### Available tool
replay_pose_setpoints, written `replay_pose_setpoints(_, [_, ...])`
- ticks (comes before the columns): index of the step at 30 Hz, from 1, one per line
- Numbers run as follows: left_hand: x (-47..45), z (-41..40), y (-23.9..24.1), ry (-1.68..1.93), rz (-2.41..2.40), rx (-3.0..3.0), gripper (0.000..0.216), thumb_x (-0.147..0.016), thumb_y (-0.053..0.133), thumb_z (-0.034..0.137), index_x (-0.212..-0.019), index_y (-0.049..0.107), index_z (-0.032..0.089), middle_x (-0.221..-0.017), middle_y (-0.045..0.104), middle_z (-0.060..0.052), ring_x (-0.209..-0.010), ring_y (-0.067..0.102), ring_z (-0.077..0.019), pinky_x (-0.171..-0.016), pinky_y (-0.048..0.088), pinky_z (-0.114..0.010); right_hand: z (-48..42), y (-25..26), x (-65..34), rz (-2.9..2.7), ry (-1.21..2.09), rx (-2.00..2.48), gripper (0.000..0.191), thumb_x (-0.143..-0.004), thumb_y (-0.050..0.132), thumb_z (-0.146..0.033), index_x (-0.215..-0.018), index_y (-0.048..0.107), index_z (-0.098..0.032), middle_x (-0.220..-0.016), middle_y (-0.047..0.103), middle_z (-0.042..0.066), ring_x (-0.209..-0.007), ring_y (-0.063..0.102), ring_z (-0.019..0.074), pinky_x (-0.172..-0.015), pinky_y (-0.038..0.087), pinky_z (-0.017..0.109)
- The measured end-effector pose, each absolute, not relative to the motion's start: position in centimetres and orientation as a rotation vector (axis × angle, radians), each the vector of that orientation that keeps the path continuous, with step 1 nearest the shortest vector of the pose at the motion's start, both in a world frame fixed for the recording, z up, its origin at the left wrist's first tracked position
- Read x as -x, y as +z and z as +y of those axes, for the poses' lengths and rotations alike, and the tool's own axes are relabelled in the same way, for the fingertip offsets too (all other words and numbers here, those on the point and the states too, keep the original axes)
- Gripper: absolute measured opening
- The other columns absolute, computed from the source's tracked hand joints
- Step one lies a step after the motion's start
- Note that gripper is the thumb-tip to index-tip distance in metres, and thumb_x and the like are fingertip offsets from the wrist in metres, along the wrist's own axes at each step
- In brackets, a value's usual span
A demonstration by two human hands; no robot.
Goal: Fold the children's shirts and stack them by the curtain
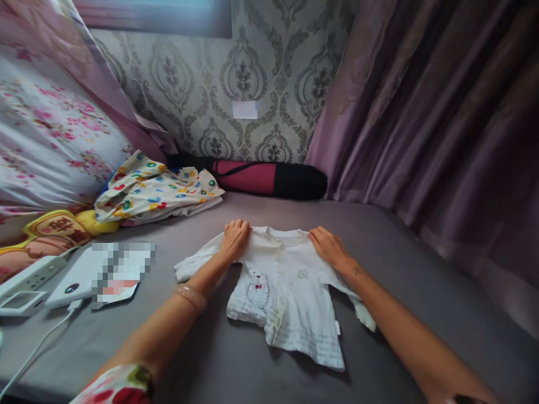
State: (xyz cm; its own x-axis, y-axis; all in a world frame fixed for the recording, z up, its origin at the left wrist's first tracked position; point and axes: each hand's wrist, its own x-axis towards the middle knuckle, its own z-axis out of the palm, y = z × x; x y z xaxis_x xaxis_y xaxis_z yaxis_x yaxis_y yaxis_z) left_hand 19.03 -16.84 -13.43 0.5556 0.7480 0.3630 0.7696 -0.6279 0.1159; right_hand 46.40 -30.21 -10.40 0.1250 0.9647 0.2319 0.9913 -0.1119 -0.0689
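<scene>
Gripping a small white cloth bear-print shirt (290,280) at its shoulders, left hand (236,238) and right hand (329,246) are each curled closed on fabric, likely so it lies flat mid-way across the grey-sheeted bed (396,247), neckline toward far edge.

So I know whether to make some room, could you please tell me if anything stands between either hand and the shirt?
Nothing visible does: the left hand and right hand both touch the shirt, one at each shoulder. The patterned cloth lies apart, farther back to the left.
</scene>
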Motion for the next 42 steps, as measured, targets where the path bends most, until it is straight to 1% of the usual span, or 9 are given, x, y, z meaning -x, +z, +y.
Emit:
replay_pose_setpoints(4, [-19.7, -15.6, -15.0, -0.572, -1.283, 2.720, 0.032, -0.098, 0.026, 0.031, -0.099, 0.056, 0.020, -0.103, 0.058, -0.015, -0.098, 0.050, -0.0293, -0.083, 0.032, -0.041, -29.5, -12.8, -46.8, -2.026, -0.281, 2.322, 0.037, -0.103, 0.024, -0.035, -0.108, 0.059, -0.023, -0.109, 0.064, 0.009, -0.087, 0.067, 0.0215, -0.068, 0.043, 0.029])
replay_pose_setpoints(9, [-20.4, -13.7, -15.7, -0.546, -1.269, 2.702, 0.033, -0.099, 0.025, 0.031, -0.101, 0.056, 0.019, -0.103, 0.058, -0.015, -0.098, 0.051, -0.0288, -0.082, 0.031, -0.040, -27.8, -13.6, -48.0, -2.078, -0.340, 2.352, 0.039, -0.104, 0.020, -0.036, -0.108, 0.056, -0.022, -0.108, 0.064, 0.009, -0.085, 0.068, 0.0223, -0.064, 0.042, 0.030])
replay_pose_setpoints(15, [-21.5, -10.6, -16.8, -0.472, -1.267, 2.650, 0.032, -0.099, 0.027, 0.030, -0.103, 0.056, 0.017, -0.104, 0.059, -0.014, -0.097, 0.051, -0.0279, -0.082, 0.033, -0.040, -24.8, -14.1, -48.7, -2.081, -0.206, 2.445, 0.037, -0.104, 0.019, -0.037, -0.112, 0.052, -0.023, -0.114, 0.063, 0.007, -0.094, 0.067, 0.0212, -0.074, 0.043, 0.030])
replay_pose_setpoints(19, [-22.2, -8.5, -16.8, -0.428, -1.246, 2.660, 0.035, -0.100, 0.026, 0.031, -0.104, 0.057, 0.016, -0.104, 0.059, -0.015, -0.098, 0.051, -0.0286, -0.083, 0.034, -0.040, -22.9, -14.1, -49.2, -2.089, -0.139, 2.467, 0.037, -0.104, 0.019, -0.036, -0.113, 0.051, -0.022, -0.117, 0.062, 0.008, -0.098, 0.066, 0.0221, -0.079, 0.043, 0.031])
replay_pose_setpoints(27, [-23.9, -5.4, -17.0, -0.354, -1.323, 2.694, 0.033, -0.099, 0.028, 0.031, -0.106, 0.056, 0.015, -0.108, 0.060, -0.016, -0.103, 0.052, -0.0301, -0.085, 0.035, -0.041, -19.7, -14.4, -50.9, -2.078, -0.050, 2.421, 0.034, -0.104, 0.024, -0.036, -0.113, 0.053, -0.021, -0.116, 0.064, 0.010, -0.099, 0.065, 0.0239, -0.081, 0.042, 0.033])
replay_pose_setpoints(32, [-24.2, -4.0, -16.3, -0.159, -1.476, 2.871, 0.029, -0.096, 0.036, 0.033, -0.108, 0.057, 0.016, -0.113, 0.062, -0.014, -0.106, 0.056, -0.0287, -0.085, 0.037, -0.040, -18.1, -14.5, -51.7, -1.921, 0.214, 2.365, 0.025, -0.100, 0.040, -0.030, -0.111, 0.058, -0.018, -0.118, 0.064, 0.012, -0.107, 0.060, 0.0232, -0.085, 0.041, 0.031])
replay_pose_setpoints(35, [-24.8, -3.4, -15.6, -0.113, -1.479, 2.955, 0.029, -0.092, 0.043, 0.036, -0.105, 0.060, 0.018, -0.114, 0.064, -0.013, -0.108, 0.057, -0.0289, -0.089, 0.037, -0.041, -17.1, -14.3, -51.4, -1.908, 0.285, 2.324, 0.022, -0.095, 0.048, -0.025, -0.109, 0.062, -0.016, -0.119, 0.063, 0.012, -0.111, 0.057, 0.0222, -0.090, 0.040, 0.029])
replay_pose_setpoints(39, [-26.3, -3.4, -15.7, -0.177, -1.437, 3.022, 0.029, -0.089, 0.049, 0.040, -0.107, 0.062, 0.020, -0.115, 0.066, -0.010, -0.112, 0.057, -0.0281, -0.090, 0.037, -0.039, -16.3, -14.6, -50.0, -1.876, 0.293, 2.291, 0.028, -0.096, 0.047, -0.026, -0.119, 0.059, -0.016, -0.125, 0.061, 0.011, -0.117, 0.054, 0.0200, -0.094, 0.038, 0.025])
replay_pose_setpoints(42, [-27.0, -3.9, -16.2, -0.232, -1.440, 3.030, 0.028, -0.091, 0.047, 0.039, -0.106, 0.061, 0.019, -0.113, 0.067, -0.010, -0.110, 0.057, -0.0264, -0.087, 0.039, -0.036, -16.3, -15.3, -49.1, -1.786, 0.245, 2.317, 0.030, -0.097, 0.045, -0.027, -0.120, 0.058, -0.014, -0.124, 0.061, 0.012, -0.116, 0.054, 0.0217, -0.093, 0.038, 0.027])
